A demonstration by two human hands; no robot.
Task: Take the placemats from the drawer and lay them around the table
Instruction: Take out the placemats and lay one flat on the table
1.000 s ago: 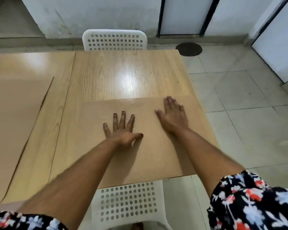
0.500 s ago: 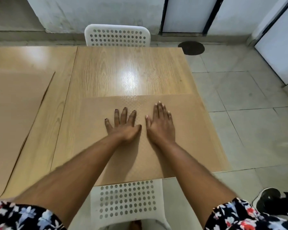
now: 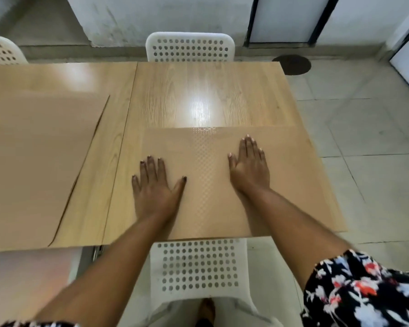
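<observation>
Head view shows the left hand and right hand lying flat with fingers extended on the tan textured rectangular placemat at the near edge of the pale wooden table. Side by side half a second ago, they now sit apart, probably smoothing it; another tan placemat lies left.
</observation>
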